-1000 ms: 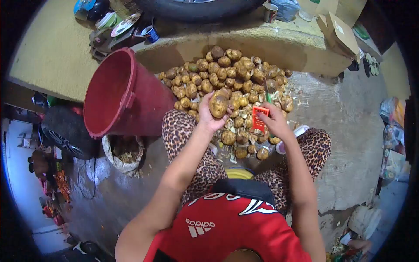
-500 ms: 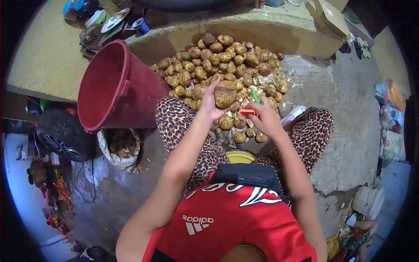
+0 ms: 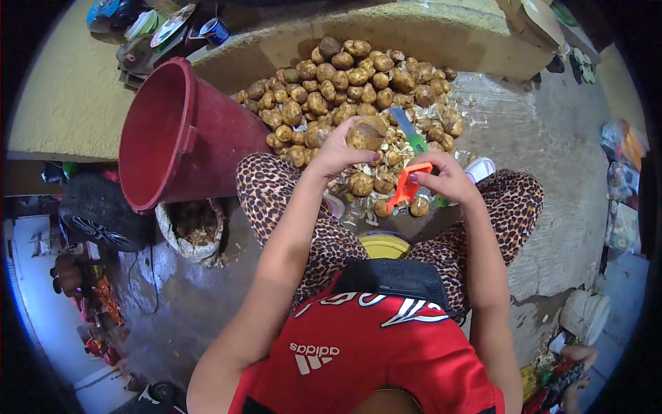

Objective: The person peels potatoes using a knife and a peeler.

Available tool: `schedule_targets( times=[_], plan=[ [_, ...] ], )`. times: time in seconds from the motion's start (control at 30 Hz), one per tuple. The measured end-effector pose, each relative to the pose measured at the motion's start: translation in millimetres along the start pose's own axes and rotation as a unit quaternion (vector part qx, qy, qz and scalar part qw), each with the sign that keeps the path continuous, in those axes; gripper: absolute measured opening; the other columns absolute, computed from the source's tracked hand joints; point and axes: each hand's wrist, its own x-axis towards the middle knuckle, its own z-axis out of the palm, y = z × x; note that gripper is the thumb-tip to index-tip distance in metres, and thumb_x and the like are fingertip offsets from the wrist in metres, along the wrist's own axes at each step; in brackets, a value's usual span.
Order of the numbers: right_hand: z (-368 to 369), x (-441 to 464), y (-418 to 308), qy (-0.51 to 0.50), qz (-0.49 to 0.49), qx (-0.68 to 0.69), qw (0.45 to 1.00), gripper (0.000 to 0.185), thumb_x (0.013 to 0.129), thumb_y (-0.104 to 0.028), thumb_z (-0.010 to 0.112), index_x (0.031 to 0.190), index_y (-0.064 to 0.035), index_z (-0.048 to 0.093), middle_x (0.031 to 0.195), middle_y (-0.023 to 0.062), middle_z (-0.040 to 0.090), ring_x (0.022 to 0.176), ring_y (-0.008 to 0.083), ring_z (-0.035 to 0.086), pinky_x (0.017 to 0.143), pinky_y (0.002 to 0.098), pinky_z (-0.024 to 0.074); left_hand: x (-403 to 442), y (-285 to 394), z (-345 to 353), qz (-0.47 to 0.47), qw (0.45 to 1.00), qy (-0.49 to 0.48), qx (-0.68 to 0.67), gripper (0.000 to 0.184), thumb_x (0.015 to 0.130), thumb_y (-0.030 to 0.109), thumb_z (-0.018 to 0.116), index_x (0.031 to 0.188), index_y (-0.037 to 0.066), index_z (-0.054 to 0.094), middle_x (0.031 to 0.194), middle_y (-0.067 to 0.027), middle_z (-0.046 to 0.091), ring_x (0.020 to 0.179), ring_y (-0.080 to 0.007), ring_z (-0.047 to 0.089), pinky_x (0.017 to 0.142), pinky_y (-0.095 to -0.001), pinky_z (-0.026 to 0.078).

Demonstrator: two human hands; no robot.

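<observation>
A large brown root vegetable like a potato (image 3: 365,135) rests in my left hand (image 3: 337,153), whose fingers wrap round its left side. To the right, my right hand (image 3: 446,178) is closed on an orange peeler (image 3: 409,186) and also on a knife (image 3: 408,127) with a green handle and a blade that points up and left. Both tools are apart from the vegetable. Beyond my hands lies a heap of brown potatoes (image 3: 345,79) with pale peelings scattered on its right side. Part of the knife's handle is hidden by my right hand.
A large red bin (image 3: 227,148) stands tilted on the left, with a white sack (image 3: 191,238) of peelings below it. A yellow container (image 3: 384,245) sits between my legs. A raised ledge (image 3: 441,34) runs behind the heap. A white bucket (image 3: 584,316) lies at the lower right.
My right hand has turned, so the knife's blade and the peeler now show more clearly. My left hand has rolled over the potato's left side. The view has shifted slightly.
</observation>
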Motion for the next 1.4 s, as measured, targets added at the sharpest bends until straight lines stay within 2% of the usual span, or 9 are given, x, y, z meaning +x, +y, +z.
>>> schedule_targets(
  times=[0.07, 0.1, 0.27, 0.5, 0.6, 0.8, 1.1, 1.3, 1.4],
  plan=[
    [4.1, 0.0, 2.5, -0.003, -0.067, -0.067, 0.995, 0.015, 0.078, -0.013, 0.062, 0.089, -0.0025, 0.062, 0.081, 0.0044, 0.059, 0.071, 0.0145, 0.056, 0.066, 0.0276, 0.0457, 1.7, -0.2, 0.4, 0.021, 0.993, 0.010, 0.120, 0.070, 0.058, 0.009, 0.074, 0.119, 0.001, 0.042, 0.105, -0.0092, 0.055, 0.100, -0.0176, 0.052, 0.089, -0.0297, 0.041],
    [4.9, 0.4, -2.4, -0.030, -0.017, -0.071, 0.997, 0.017, 0.077, -0.014, 0.062, 0.089, -0.0019, 0.062, 0.085, 0.0067, 0.060, 0.082, 0.0178, 0.055, 0.077, 0.0306, 0.0434, 2.5, 0.8, 1.5, 0.034, 0.985, 0.014, 0.170, 0.070, 0.057, 0.010, 0.074, 0.120, 0.002, 0.042, 0.107, -0.0096, 0.054, 0.102, -0.0179, 0.051, 0.090, -0.0293, 0.039],
    [7.9, 3.8, -3.0, -0.022, -0.003, -0.141, 0.990, 0.018, 0.076, -0.014, 0.062, 0.090, -0.0032, 0.063, 0.083, 0.0098, 0.058, 0.081, 0.0203, 0.055, 0.073, 0.0316, 0.0435, 3.2, 3.9, 5.9, 0.080, 0.948, 0.011, 0.308, 0.070, 0.056, 0.013, 0.073, 0.119, 0.003, 0.043, 0.110, -0.0111, 0.053, 0.107, -0.0195, 0.048, 0.094, -0.0307, 0.035],
    [21.0, 8.4, -17.0, -0.026, 0.030, -0.252, 0.967, 0.021, 0.069, -0.013, 0.063, 0.090, -0.0112, 0.064, 0.079, 0.0124, 0.050, 0.076, 0.0279, 0.053, 0.066, 0.0356, 0.0435, 10.9, -14.9, -3.6, 0.042, 0.988, -0.027, 0.145, 0.076, 0.061, 0.013, 0.077, 0.126, 0.003, 0.039, 0.114, -0.0087, 0.051, 0.107, -0.0186, 0.047, 0.093, -0.0305, 0.035],
    [25.1, 8.1, -15.7, -0.002, -0.042, -0.302, 0.952, 0.016, 0.069, -0.012, 0.062, 0.084, -0.0105, 0.064, 0.079, 0.0136, 0.047, 0.069, 0.0304, 0.054, 0.061, 0.0379, 0.0447, 6.6, -13.8, -1.3, -0.061, 0.997, -0.025, -0.042, 0.076, 0.060, 0.005, 0.076, 0.125, 0.000, 0.038, 0.112, -0.0084, 0.052, 0.104, -0.0168, 0.048, 0.091, -0.0293, 0.037],
    [33.4, 6.9, -12.5, 0.010, -0.049, -0.372, 0.927, 0.013, 0.067, -0.013, 0.063, 0.079, -0.0108, 0.063, 0.078, 0.0125, 0.047, 0.070, 0.0296, 0.055, 0.059, 0.0382, 0.0450, 9.1, -16.9, -7.3, -0.067, 0.997, -0.025, -0.016, 0.078, 0.058, 0.002, 0.075, 0.124, -0.002, 0.035, 0.109, -0.0094, 0.053, 0.101, -0.0165, 0.050, 0.089, -0.0293, 0.039],
    [33.0, 7.5, -12.3, 0.011, -0.051, -0.387, 0.921, 0.014, 0.066, -0.013, 0.063, 0.080, -0.0094, 0.063, 0.078, 0.0119, 0.046, 0.070, 0.0289, 0.056, 0.059, 0.0394, 0.0454, 6.7, -7.9, -7.1, 0.003, 0.986, 0.037, 0.162, 0.077, 0.052, 0.007, 0.073, 0.119, -0.001, 0.037, 0.108, -0.0104, 0.050, 0.100, -0.0183, 0.050, 0.089, -0.0293, 0.039],
    [34.5, 7.2, -8.1, -0.010, -0.028, -0.387, 0.922, 0.020, 0.066, -0.013, 0.064, 0.085, -0.0116, 0.063, 0.083, 0.0131, 0.046, 0.073, 0.0306, 0.055, 0.062, 0.0400, 0.0450, 6.3, -10.3, -8.7, 0.014, 0.981, 0.045, 0.186, 0.077, 0.052, 0.010, 0.074, 0.119, -0.001, 0.038, 0.108, -0.0123, 0.050, 0.101, -0.0198, 0.049, 0.090, -0.0300, 0.039],
    [36.8, 7.0, -4.8, 0.003, -0.062, -0.395, 0.917, 0.013, 0.067, -0.014, 0.062, 0.080, -0.0099, 0.061, 0.079, 0.0123, 0.046, 0.066, 0.0294, 0.055, 0.056, 0.0406, 0.0455, 6.1, -14.0, -9.7, 0.023, 0.981, 0.055, 0.187, 0.079, 0.051, 0.012, 0.074, 0.120, -0.001, 0.038, 0.110, -0.0138, 0.049, 0.103, -0.0212, 0.049, 0.091, -0.0310, 0.038]
  ],
)
